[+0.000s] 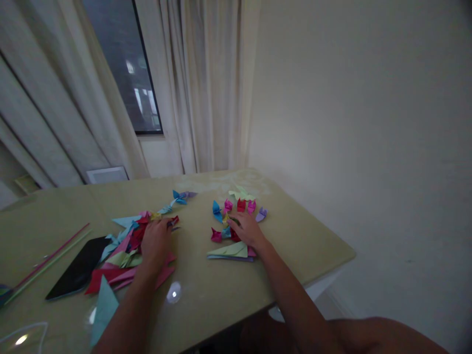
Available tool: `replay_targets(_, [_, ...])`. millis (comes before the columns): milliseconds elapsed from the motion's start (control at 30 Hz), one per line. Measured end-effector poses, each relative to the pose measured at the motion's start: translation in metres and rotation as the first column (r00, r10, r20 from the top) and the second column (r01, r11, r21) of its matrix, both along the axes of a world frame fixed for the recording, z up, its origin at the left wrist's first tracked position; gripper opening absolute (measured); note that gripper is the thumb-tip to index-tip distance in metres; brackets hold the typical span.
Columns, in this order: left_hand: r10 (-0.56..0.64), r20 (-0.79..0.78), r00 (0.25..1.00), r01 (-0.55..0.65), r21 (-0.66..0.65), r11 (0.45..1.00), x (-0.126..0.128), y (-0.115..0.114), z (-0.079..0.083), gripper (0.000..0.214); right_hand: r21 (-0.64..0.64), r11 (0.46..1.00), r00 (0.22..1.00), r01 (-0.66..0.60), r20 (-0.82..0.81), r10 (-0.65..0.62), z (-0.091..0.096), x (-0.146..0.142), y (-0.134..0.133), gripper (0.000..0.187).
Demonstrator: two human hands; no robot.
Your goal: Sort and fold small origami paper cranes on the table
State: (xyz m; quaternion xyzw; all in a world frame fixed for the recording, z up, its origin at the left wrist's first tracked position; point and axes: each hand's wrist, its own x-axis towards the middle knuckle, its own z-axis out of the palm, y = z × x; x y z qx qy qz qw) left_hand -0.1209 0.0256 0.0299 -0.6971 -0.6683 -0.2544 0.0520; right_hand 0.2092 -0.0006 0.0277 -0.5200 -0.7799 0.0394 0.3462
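A teal paper triangle (103, 307) lies closest, on the near left of the table (206, 300), between the near edge and the left forearm. Beyond it the left hand (157, 241) rests palm down on the right side of a pile of folded coloured papers (123, 248). Its fingers are loosely spread, and their tips touch a red fold at the pile's far right corner. The pile runs left and near from this hand. The right hand (246, 229) is also palm down, fingers held close together and pointing far-left into a cluster of small folded paper pieces (241, 205). Whether its fingertips pinch one of them cannot be told. The cluster curves around the hand's far and left sides, so this hand is plainly the nearer one to it. A flat pale green fold (230, 250) lies just near-left of the wrist, its long axis running left to right. A black phone-like slab (75, 268) lies left of the pile, with thin pink and green sticks (55, 255) farther left. Pale curtains (206, 98) and a dark window (121, 64) stand beyond the table.
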Motion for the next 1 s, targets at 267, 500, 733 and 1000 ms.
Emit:
replay_targets(267, [-0.377,0.708,0.597,0.358,0.186,0.915,0.059,-0.014,0.001,0.037,0.2,0.98,0.987,0.02,-0.159,0.013,0.002,0.003,-0.029,0.03])
replay_targets(500, [-0.512,0.732,0.449,0.555,0.221,0.802,0.091,-0.039,-0.004,0.033,0.206,0.968,0.949,-0.144,-0.248,0.194,0.001,-0.023,-0.033,0.027])
replay_targets(733, [-0.554,0.632,0.542,0.567,0.211,0.796,0.088,-0.034,-0.003,0.027,0.199,0.979,0.924,-0.038,-0.366,0.111,-0.008,-0.02,-0.033,0.02])
replay_targets(1000, [0.101,0.048,0.994,-0.101,0.003,0.995,0.024,-0.006,-0.006,0.045,0.096,0.993,0.926,0.074,-0.376,-0.033,0.022,-0.03,-0.004,0.016])
